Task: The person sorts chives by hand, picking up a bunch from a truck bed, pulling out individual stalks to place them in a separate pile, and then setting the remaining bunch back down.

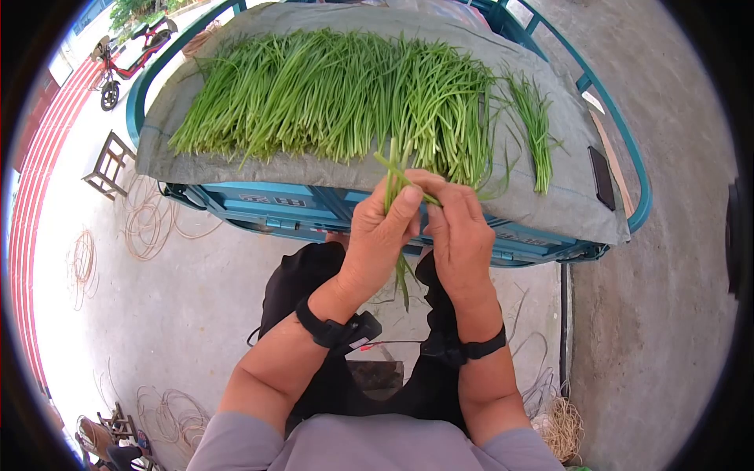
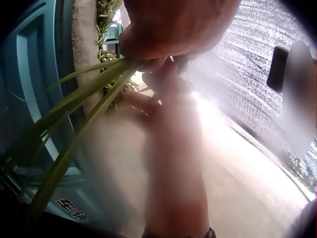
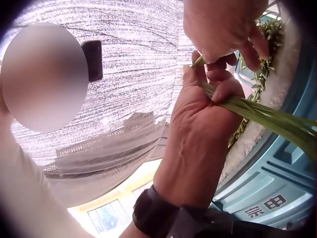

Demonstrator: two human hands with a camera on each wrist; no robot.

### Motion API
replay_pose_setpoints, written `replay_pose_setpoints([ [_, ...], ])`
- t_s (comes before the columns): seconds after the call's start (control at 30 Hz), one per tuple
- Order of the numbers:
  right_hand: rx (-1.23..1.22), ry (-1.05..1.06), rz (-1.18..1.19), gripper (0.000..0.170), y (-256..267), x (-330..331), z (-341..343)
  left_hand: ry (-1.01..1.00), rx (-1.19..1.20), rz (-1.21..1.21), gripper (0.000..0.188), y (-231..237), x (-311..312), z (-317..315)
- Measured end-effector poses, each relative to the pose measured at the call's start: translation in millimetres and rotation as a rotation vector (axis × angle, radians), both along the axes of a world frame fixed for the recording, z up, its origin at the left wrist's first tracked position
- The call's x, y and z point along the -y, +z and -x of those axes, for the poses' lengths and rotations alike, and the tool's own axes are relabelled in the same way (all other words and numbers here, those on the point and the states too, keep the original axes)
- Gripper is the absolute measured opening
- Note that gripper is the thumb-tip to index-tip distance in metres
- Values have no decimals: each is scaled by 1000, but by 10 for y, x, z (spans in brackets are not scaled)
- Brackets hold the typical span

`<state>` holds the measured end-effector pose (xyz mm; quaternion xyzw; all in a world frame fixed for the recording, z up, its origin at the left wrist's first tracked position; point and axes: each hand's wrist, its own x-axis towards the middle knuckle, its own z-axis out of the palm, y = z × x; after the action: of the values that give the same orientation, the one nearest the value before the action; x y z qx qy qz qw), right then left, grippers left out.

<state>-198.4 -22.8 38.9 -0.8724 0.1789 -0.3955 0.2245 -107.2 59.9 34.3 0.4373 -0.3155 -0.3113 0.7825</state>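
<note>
My left hand (image 1: 381, 228) grips a small bunch of garlic chives (image 1: 392, 177), pale ends up and leaf tips hanging below the fist. One stalk slants across the bunch, and my right hand (image 1: 459, 231) pinches its lower end between thumb and fingers, close beside the left thumb. In the right wrist view the bunch (image 3: 272, 116) lies across the left palm (image 3: 198, 111), with the right hand (image 3: 225, 29) just above. In the left wrist view, long leaves (image 2: 79, 101) trail out from under the left hand (image 2: 181, 27).
A wide pile of chives (image 1: 314, 94) lies on the grey cloth (image 1: 534, 208) over a blue cart bed (image 1: 259, 200). A smaller bunch (image 1: 534, 125) and a phone (image 1: 601, 177) lie to its right. A stool (image 1: 108, 166) and loose coils of twine (image 1: 149, 220) are on the floor at left.
</note>
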Motion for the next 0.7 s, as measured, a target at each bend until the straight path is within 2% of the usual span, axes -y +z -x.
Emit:
replay_pose_setpoints([
  [0.07, 29, 14, 79, 18, 23, -10, -16, 33, -4, 11, 34, -8, 3, -12],
  [0.17, -111, -33, 22, 13, -24, 53, 42, 105, 3, 26, 33, -27, -62, -210],
  [0.27, -144, -63, 34, 11, -84, 206, 146, 226, -267, 256, 31, 42, -100, -416],
  [0.3, -141, -52, -42, 11, -82, 249, 199, 256, -370, 343, 33, 62, -119, -497],
  [0.4, -118, -16, -246, 16, -98, 372, 354, 224, -588, 518, 25, -60, -239, -854],
  [0.5, -51, -34, -403, 22, -140, 493, 499, 3, -653, 717, 25, -278, -418, -1171],
  [0.57, 15, -98, -519, 26, -133, 562, 582, 20, -645, 715, 26, -293, -509, -1270],
  [0.7, 101, -83, -561, 30, -195, 647, 648, 51, -643, 700, 26, -231, -546, -1259],
])
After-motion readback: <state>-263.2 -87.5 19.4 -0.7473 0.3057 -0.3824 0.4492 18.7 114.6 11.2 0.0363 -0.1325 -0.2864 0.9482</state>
